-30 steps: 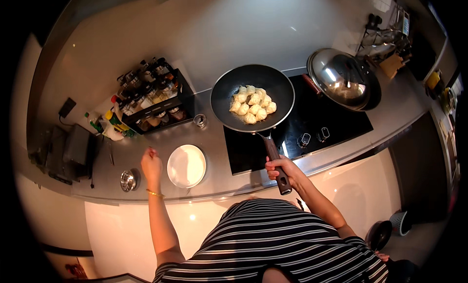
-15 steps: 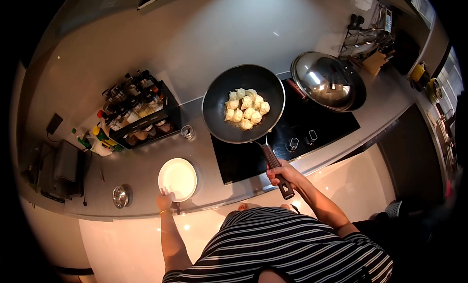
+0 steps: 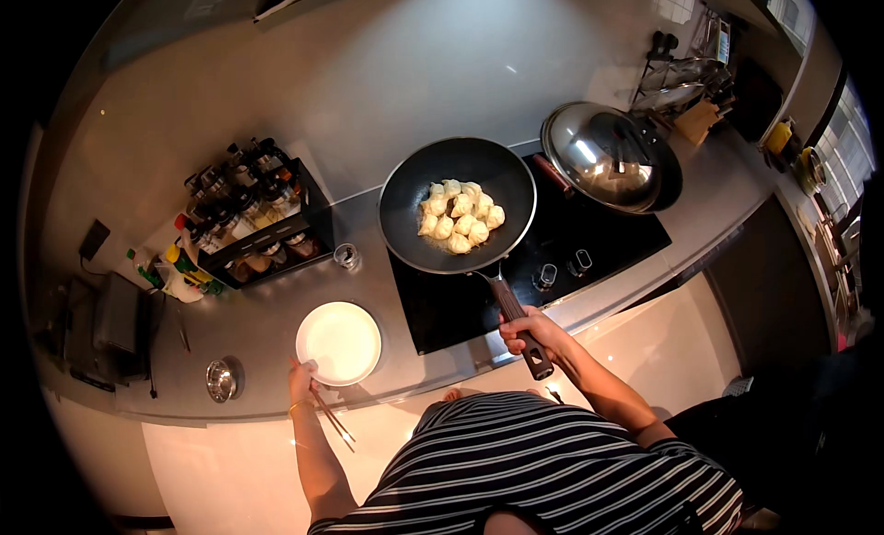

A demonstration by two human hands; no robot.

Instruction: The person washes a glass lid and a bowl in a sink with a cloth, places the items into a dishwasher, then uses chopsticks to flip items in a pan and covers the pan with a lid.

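Note:
My right hand [image 3: 534, 334] is wrapped round the brown handle of a dark, deep frying pan [image 3: 502, 171] at the stove. Several pale pleated dumplings [image 3: 460, 213] lie clustered on the pan's bottom, a little browned. At the counter's front edge, my left hand [image 3: 302, 380] grips the lower left rim of a round white plate [image 3: 338, 343] with nothing on it. A pair of chopsticks [image 3: 333, 415] sticks out from the same hand, slanting down past the counter edge. Whether the plate rests on the counter or is slightly lifted is hard to tell.
Right of the pan, a wok with a domed metal lid [image 3: 603, 157] sits on the black cooktop [image 3: 433, 319]. Left of it are a small glass [image 3: 346, 256], a black spice rack [image 3: 262, 250], bottles [image 3: 189, 270] and a small metal bowl [image 3: 222, 380].
The plate has shifted slightly right and looks a bit larger. The chopsticks under my left hand have swung out into fuller view. My right hand keeps its hold on the handle.

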